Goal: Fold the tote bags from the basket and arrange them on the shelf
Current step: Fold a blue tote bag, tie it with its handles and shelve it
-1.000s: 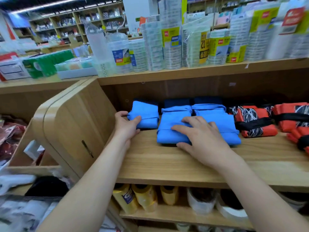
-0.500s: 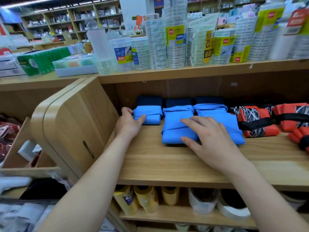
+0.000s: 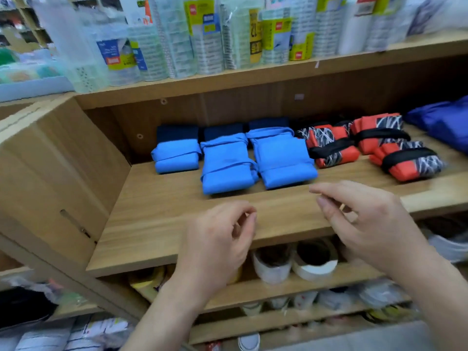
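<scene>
Three folded light-blue tote bags lie side by side on the wooden shelf [image 3: 164, 224]: a small one [image 3: 176, 157] at the left, a longer one [image 3: 226, 167] in the middle and another [image 3: 281, 158] to its right. Dark-blue folded bags [image 3: 177, 133] sit behind them. Folded orange patterned bags [image 3: 331, 145] with black straps follow on the right. My left hand [image 3: 215, 244] hovers in front of the shelf edge, fingers loosely curled, holding nothing. My right hand [image 3: 364, 219] hovers beside it, fingers relaxed, empty. Neither hand touches a bag.
A dark-blue unfolded bag [image 3: 445, 120] lies at the shelf's far right. The shelf above carries packs of clear cups [image 3: 207, 41]. Tape rolls [image 3: 314, 259] sit on the shelf below. The cabinet's wooden side panel [image 3: 55, 173] stands at the left.
Both hands have let go of the blue bags and pulled back toward me, off the shelf. The small left bag now sits in line with the others. The camera has moved closer.
</scene>
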`<state>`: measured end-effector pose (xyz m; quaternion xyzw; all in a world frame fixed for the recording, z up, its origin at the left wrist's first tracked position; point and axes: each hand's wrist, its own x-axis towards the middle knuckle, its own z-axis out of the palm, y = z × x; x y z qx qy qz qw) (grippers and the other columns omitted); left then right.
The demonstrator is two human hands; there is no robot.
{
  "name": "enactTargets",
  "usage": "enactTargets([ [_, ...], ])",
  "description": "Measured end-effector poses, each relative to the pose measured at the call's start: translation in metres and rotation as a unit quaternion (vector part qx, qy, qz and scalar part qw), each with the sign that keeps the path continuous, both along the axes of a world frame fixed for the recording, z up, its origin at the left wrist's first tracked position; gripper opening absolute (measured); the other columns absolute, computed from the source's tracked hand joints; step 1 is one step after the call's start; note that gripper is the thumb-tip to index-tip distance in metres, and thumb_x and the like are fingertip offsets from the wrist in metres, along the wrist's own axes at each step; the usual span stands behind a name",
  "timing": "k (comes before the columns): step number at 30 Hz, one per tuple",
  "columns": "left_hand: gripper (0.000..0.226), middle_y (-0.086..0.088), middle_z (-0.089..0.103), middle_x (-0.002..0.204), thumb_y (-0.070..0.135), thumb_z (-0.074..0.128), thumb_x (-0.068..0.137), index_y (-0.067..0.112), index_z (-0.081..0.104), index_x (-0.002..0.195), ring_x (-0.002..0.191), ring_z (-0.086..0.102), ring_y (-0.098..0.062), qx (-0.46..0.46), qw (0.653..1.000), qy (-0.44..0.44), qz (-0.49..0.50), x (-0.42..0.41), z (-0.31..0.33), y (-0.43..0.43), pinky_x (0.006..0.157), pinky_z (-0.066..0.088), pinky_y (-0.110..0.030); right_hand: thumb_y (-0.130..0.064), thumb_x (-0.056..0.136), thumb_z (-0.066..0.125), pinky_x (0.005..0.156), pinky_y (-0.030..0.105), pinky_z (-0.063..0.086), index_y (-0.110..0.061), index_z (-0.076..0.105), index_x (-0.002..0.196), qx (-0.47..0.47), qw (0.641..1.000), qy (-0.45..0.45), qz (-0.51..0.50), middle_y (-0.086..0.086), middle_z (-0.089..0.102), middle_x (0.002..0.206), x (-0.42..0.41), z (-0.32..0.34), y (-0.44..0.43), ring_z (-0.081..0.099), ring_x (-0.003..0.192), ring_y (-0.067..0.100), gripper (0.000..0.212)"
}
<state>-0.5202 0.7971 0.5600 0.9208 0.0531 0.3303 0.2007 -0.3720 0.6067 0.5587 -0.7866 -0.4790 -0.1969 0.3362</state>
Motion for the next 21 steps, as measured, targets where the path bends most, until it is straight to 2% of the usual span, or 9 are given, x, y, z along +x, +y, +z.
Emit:
enactTargets([
  [3,0.018,0.008,0.070,0.087,0.026,0.057,0.091,0.018,0.071,0.099,0.076,0.062,-0.005,0.030,0.997,0.023,-0.070,0.010,-0.012,-0.034,0.065,0.052,-0.025,-0.026,0.092,0.049,0.071,0.034,0.054,-0.012,0.074,0.104,-0.045,0.998,-0.010,-0.043,-0.004,0.073,0.091,0.002,-0.007,-0.052,0.069,0.081,0.015,0.032],
  [6,0.021,0.009,0.070,0.088,0.027,0.056,0.091,0.020,0.071,0.103,0.078,0.065,-0.007,0.047,0.986,0.082,-0.135,0.027,-0.027,-0.071,0.064,0.055,-0.030,-0.028,0.091,0.048,0.068,0.028,0.052,-0.014,0.073,0.105,-0.095,0.990,-0.003,-0.106,-0.005,0.070,0.084,0.003,-0.019,-0.115,0.065,0.075,0.010,0.032],
  [11,0.026,0.011,0.066,0.086,0.028,0.047,0.089,0.022,0.071,0.099,0.081,0.063,-0.009,0.054,0.963,0.159,-0.210,0.065,-0.069,-0.147,0.066,0.055,-0.031,-0.032,0.091,0.048,0.057,0.041,0.056,-0.022,0.069,0.107,-0.147,0.963,0.049,-0.218,-0.002,0.069,0.082,0.006,-0.057,-0.236,0.069,0.071,0.025,0.028],
  [15,0.028,0.011,0.065,0.087,0.027,0.044,0.084,0.023,0.071,0.092,0.083,0.060,-0.010,0.055,0.943,0.212,-0.251,0.099,-0.112,-0.218,0.071,0.046,-0.022,-0.020,0.088,0.062,0.061,0.034,0.057,-0.022,0.070,0.109,-0.160,0.927,0.114,-0.318,-0.003,0.071,0.088,0.002,-0.095,-0.347,0.070,0.077,0.022,0.022],
  [17,0.027,0.013,0.065,0.086,0.030,0.045,0.084,0.025,0.071,0.091,0.082,0.061,-0.010,0.052,0.934,0.242,-0.257,0.118,-0.133,-0.258,0.071,0.046,-0.024,-0.015,0.086,0.070,0.065,0.038,0.057,-0.022,0.070,0.112,-0.149,0.903,0.167,-0.367,-0.004,0.071,0.090,-0.002,-0.114,-0.406,0.069,0.081,0.022,0.027],
  [21,0.018,0.018,0.067,0.087,0.026,0.056,0.085,0.027,0.073,0.092,0.083,0.063,-0.008,0.024,0.922,0.285,-0.262,0.154,-0.163,-0.344,0.070,0.049,-0.026,-0.025,0.091,0.062,0.080,0.035,0.052,-0.023,0.066,0.121,-0.092,0.844,0.258,-0.461,-0.008,0.067,0.100,-0.014,-0.148,-0.514,0.065,0.091,0.020,0.030],
])
